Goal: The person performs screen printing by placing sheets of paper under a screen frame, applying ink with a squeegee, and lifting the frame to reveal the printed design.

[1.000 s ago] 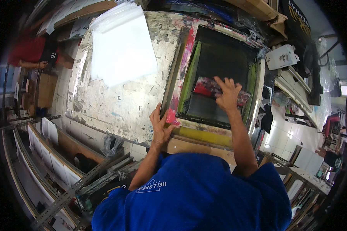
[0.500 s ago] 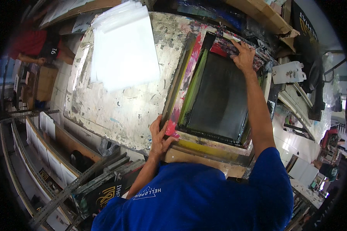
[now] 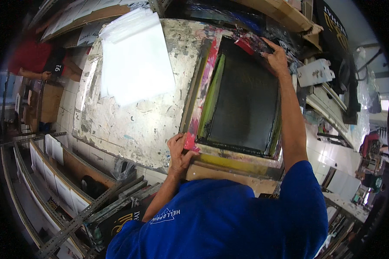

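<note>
A screen printing frame (image 3: 205,95), smeared with pink and white, lies on the right part of a stained table. Dark ink covers most of its mesh (image 3: 244,110), with a green strip along the left side. At the frame's near left corner, my left hand (image 3: 178,154) is closed around the edge. My right hand (image 3: 276,59) grips an ink-stained squeegee (image 3: 250,44) over the far end of the mesh. The squeegee sits at a slant, its red-smeared left end pointing away from me. My palm hides its right end.
White sheets (image 3: 136,56) lie in a loose pile on the paint-spotted table (image 3: 129,129). Beyond the right side stands a white plastic jug (image 3: 315,72). Metal racking (image 3: 73,218) fills the lower left. Another person (image 3: 30,58) in red is at the far left.
The squeegee has turned from lying nearly straight across the far end to a steeper slant. My right hand has shifted slightly with it. My left hand keeps its hold on the frame corner.
</note>
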`<action>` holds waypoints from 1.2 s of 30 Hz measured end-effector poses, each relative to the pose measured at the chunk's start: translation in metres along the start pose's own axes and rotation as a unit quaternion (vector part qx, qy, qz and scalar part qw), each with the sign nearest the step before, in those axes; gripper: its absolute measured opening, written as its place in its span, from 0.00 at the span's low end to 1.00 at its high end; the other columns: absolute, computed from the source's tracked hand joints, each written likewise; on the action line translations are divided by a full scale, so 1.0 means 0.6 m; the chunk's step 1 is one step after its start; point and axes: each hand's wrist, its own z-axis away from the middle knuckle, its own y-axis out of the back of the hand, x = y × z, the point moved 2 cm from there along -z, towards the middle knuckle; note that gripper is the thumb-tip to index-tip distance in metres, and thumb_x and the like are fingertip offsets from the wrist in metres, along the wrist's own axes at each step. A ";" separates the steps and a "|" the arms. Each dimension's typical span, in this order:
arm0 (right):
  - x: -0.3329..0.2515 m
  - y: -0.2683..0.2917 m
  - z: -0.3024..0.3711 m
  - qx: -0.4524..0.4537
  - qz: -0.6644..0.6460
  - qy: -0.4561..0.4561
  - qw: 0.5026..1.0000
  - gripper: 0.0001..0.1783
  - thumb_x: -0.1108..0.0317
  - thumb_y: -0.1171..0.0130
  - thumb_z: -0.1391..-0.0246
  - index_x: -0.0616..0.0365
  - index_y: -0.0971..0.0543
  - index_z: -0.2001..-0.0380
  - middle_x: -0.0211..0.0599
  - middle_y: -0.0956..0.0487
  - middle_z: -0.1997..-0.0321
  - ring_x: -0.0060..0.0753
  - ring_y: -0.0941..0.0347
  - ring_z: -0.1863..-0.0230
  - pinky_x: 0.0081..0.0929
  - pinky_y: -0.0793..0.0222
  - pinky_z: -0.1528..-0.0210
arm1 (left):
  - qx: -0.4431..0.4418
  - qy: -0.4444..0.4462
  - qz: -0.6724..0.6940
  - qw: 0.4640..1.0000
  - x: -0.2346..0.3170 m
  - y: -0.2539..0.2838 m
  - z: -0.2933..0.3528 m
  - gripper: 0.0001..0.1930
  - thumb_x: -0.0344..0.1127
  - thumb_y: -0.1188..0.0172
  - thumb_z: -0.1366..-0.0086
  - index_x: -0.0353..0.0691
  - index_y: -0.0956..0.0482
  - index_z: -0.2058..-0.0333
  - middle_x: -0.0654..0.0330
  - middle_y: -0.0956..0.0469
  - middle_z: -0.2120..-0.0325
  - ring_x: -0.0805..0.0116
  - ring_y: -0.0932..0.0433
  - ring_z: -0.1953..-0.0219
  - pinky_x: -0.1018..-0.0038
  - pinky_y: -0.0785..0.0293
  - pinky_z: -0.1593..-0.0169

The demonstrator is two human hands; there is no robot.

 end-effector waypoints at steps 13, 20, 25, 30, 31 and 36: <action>-0.327 0.093 0.446 -0.035 0.158 0.065 0.985 0.36 0.72 0.31 0.56 0.35 0.20 0.40 0.57 0.19 0.48 0.52 0.22 0.44 0.41 0.28 0.44 | 0.174 -0.106 0.101 0.974 0.136 0.064 -0.078 0.29 0.33 0.23 0.52 0.31 0.19 0.50 0.52 0.21 0.59 0.53 0.26 0.51 0.64 0.30 0.45; -0.409 0.162 0.427 0.143 0.256 0.240 0.926 0.33 0.55 0.29 0.61 0.36 0.17 0.45 0.54 0.18 0.61 0.52 0.21 0.56 0.44 0.28 0.54 | 0.198 -0.081 0.181 0.960 0.252 0.114 -0.183 0.26 0.34 0.25 0.43 0.31 0.20 0.46 0.54 0.20 0.58 0.62 0.25 0.54 0.66 0.30 0.46; -0.427 0.213 0.341 0.157 0.216 0.246 0.932 0.28 0.52 0.29 0.58 0.38 0.14 0.49 0.44 0.16 0.67 0.49 0.18 0.63 0.41 0.25 0.57 | 0.174 -0.111 0.323 0.924 0.236 0.112 -0.244 0.30 0.39 0.28 0.38 0.32 0.24 0.40 0.52 0.21 0.55 0.63 0.25 0.53 0.68 0.30 0.44; -0.447 0.249 0.295 0.160 0.237 0.246 0.926 0.22 0.57 0.30 0.51 0.44 0.14 0.50 0.43 0.13 0.59 0.44 0.16 0.62 0.34 0.22 0.56 | -0.016 0.050 0.160 0.986 0.112 0.030 -0.196 0.30 0.44 0.30 0.36 0.29 0.23 0.42 0.48 0.21 0.54 0.54 0.24 0.49 0.64 0.29 0.42; -0.445 0.254 0.284 0.152 0.243 0.229 0.930 0.22 0.57 0.31 0.50 0.44 0.14 0.50 0.43 0.13 0.59 0.43 0.16 0.62 0.33 0.22 0.55 | -0.049 0.065 0.094 0.992 0.078 0.008 -0.173 0.29 0.44 0.30 0.37 0.28 0.23 0.43 0.47 0.21 0.53 0.50 0.24 0.49 0.62 0.29 0.41; -0.490 0.271 0.245 0.176 0.186 0.251 0.933 0.21 0.56 0.31 0.55 0.54 0.12 0.58 0.48 0.13 0.60 0.51 0.17 0.57 0.39 0.23 0.50 | -0.006 -0.033 -0.027 0.999 -0.040 -0.076 -0.043 0.26 0.42 0.27 0.42 0.34 0.19 0.48 0.48 0.23 0.48 0.46 0.26 0.46 0.56 0.30 0.42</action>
